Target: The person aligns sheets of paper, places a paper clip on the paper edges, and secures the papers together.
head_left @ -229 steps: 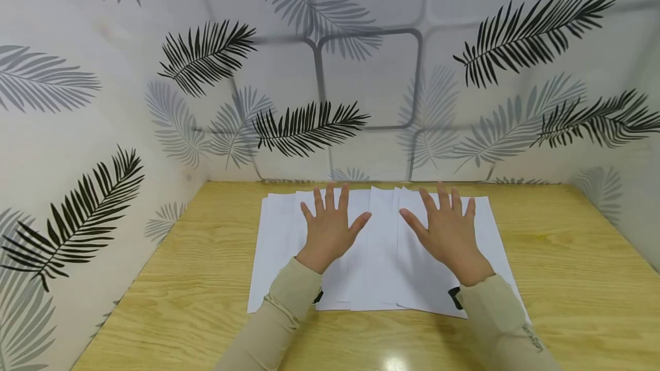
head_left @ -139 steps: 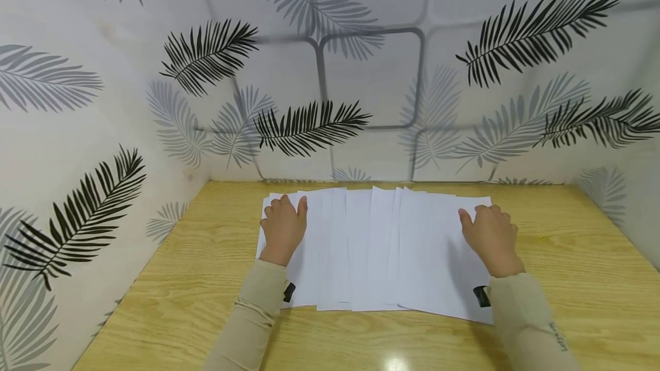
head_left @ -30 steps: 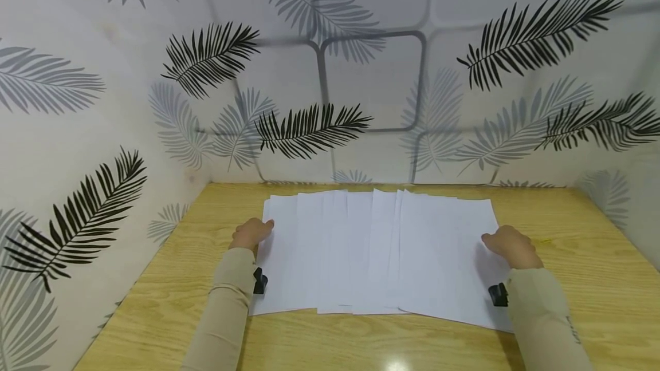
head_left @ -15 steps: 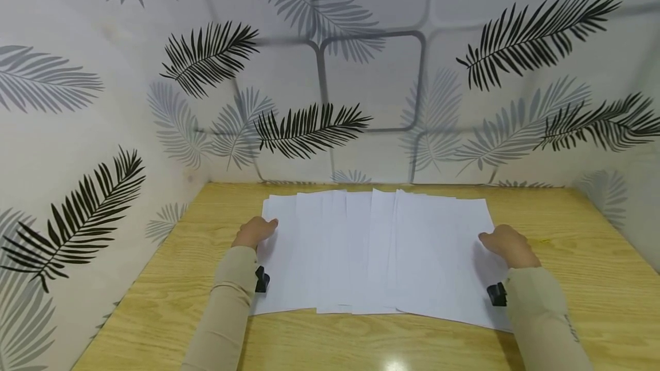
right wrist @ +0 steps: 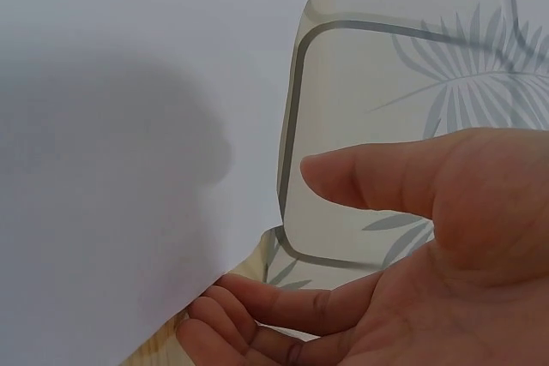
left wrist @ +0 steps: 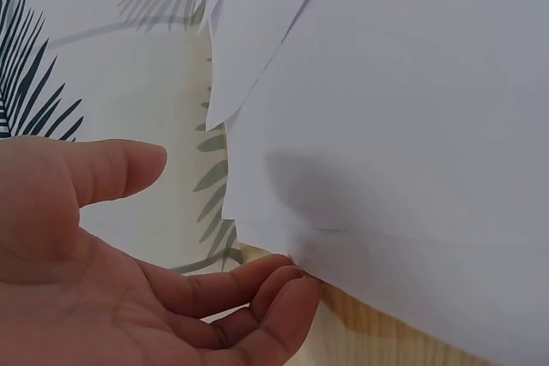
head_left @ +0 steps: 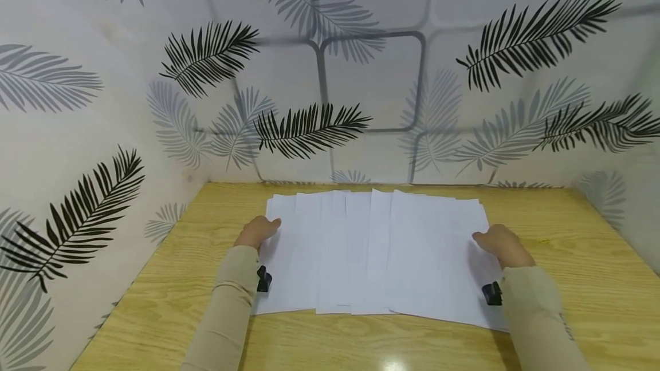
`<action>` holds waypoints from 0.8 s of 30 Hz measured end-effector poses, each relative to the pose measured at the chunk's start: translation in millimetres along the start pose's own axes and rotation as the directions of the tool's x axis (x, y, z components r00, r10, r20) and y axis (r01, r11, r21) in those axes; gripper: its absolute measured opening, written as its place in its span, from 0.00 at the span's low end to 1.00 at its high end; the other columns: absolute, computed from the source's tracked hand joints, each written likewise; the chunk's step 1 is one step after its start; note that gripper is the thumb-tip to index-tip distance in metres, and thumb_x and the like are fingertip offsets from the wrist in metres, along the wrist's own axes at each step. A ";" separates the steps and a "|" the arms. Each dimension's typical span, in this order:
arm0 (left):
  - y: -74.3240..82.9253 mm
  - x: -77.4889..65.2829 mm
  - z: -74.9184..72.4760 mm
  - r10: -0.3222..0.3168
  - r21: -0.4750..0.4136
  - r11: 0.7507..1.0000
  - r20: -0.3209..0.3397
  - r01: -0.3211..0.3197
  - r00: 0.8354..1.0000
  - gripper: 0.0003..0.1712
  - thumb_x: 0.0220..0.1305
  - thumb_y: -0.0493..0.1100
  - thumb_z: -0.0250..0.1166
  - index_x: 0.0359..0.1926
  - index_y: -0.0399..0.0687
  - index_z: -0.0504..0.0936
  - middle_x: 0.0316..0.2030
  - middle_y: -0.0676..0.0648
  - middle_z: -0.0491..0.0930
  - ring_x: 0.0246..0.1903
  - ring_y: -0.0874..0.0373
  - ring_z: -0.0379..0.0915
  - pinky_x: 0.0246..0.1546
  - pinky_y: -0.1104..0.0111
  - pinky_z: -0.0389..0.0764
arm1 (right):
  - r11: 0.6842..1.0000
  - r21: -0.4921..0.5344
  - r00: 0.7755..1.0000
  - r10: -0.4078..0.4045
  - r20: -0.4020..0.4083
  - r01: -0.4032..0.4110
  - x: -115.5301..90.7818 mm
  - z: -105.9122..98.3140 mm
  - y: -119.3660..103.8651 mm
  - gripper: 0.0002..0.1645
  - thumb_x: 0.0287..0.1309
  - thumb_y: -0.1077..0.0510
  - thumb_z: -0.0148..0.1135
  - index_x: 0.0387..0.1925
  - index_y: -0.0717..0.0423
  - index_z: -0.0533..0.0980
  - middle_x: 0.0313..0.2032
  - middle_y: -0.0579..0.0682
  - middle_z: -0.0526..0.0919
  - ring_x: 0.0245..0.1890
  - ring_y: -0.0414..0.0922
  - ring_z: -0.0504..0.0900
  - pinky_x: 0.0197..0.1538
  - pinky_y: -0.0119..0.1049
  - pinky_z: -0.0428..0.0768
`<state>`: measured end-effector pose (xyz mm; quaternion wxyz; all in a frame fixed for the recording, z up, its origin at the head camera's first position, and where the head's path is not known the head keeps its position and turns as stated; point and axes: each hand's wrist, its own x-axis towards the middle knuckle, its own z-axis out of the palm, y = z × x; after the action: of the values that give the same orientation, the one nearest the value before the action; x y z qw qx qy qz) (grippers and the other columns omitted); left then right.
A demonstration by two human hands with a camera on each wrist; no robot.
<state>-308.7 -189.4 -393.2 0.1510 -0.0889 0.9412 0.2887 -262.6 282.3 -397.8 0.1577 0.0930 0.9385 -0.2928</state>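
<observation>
Several white sheets of paper (head_left: 356,256) lie on the table, fanned out side by side and overlapping. My left hand (head_left: 256,232) is at the left edge of the spread. In the left wrist view its bent fingertips (left wrist: 287,285) touch the paper's edge, while the thumb (left wrist: 129,169) stands apart from it. At the opposite side, my right hand (head_left: 505,245) has its fingertips (right wrist: 214,306) against the edge of the rightmost sheet (right wrist: 103,169). That thumb (right wrist: 360,177) is also raised off the paper, and both palms face inward.
The wooden table (head_left: 180,279) stretches out on both sides and in front of the papers. A wall (head_left: 371,159) with a leaf pattern stands behind them, another at the left. Small black devices (head_left: 492,293) sit on the inner side of both wrists.
Both hands went from lying spread on the papers to the outer edges. Over the last second they moved slightly inward, and the rightmost sheet slid left, with the left edge shifting a little right.
</observation>
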 end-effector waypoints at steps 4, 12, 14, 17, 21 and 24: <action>-0.2 4.2 3.4 0.010 -0.028 1.000 0.008 -0.010 1.000 0.35 0.74 0.52 0.44 0.64 0.21 0.62 0.62 0.26 0.65 0.58 0.36 0.66 0.59 0.50 0.68 | 0.999 0.033 1.000 -0.012 -0.002 0.012 -1.0 2.4 -2.7 0.37 0.67 0.55 0.42 0.55 0.93 0.54 0.54 0.85 0.60 0.54 0.74 0.67 0.53 0.60 0.72; 4.4 7.5 9.5 0.012 -0.027 1.000 0.001 -0.012 1.000 0.35 0.74 0.53 0.46 0.64 0.23 0.62 0.58 0.30 0.70 0.48 0.42 0.69 0.52 0.54 0.72 | 1.000 0.006 1.000 -0.020 -0.019 0.020 0.6 6.0 -6.3 0.37 0.66 0.55 0.43 0.55 0.93 0.55 0.54 0.85 0.62 0.53 0.72 0.68 0.54 0.59 0.72; 5.6 6.9 10.7 0.017 -0.028 0.999 0.003 -0.017 1.000 0.35 0.74 0.52 0.46 0.64 0.23 0.63 0.57 0.30 0.70 0.47 0.42 0.69 0.50 0.54 0.72 | 1.000 0.011 1.000 -0.014 -0.017 0.014 0.9 6.7 -7.7 0.37 0.67 0.55 0.43 0.55 0.92 0.55 0.55 0.85 0.61 0.54 0.73 0.67 0.55 0.59 0.71; 7.7 5.6 12.3 0.031 -0.033 0.999 0.003 -0.030 1.000 0.35 0.74 0.52 0.45 0.64 0.21 0.62 0.59 0.28 0.68 0.54 0.38 0.69 0.54 0.53 0.71 | 1.000 0.006 0.999 -0.026 -0.025 0.026 1.2 7.3 -9.2 0.37 0.66 0.55 0.42 0.55 0.92 0.56 0.54 0.84 0.63 0.52 0.70 0.69 0.55 0.58 0.71; 10.4 4.4 13.8 0.040 -0.049 0.998 0.005 -0.040 0.999 0.35 0.75 0.51 0.45 0.65 0.20 0.60 0.63 0.26 0.63 0.59 0.36 0.66 0.58 0.51 0.69 | 0.998 -0.013 0.998 -0.058 -0.040 0.057 1.3 7.6 -11.0 0.35 0.66 0.55 0.42 0.53 0.92 0.58 0.50 0.82 0.67 0.44 0.63 0.72 0.50 0.55 0.74; 12.2 4.2 14.2 0.040 -0.052 0.998 0.004 -0.040 0.999 0.34 0.74 0.51 0.45 0.64 0.21 0.62 0.60 0.27 0.67 0.46 0.42 0.71 0.49 0.56 0.74 | 0.997 -0.018 0.996 -0.072 -0.045 0.072 1.1 8.1 -12.8 0.35 0.65 0.56 0.42 0.52 0.92 0.59 0.48 0.81 0.69 0.41 0.62 0.72 0.48 0.54 0.74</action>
<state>-312.4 -171.6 -399.4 0.1454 -0.0732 0.9346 0.3161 -265.1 267.3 -397.8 0.1262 0.0645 0.9470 -0.2883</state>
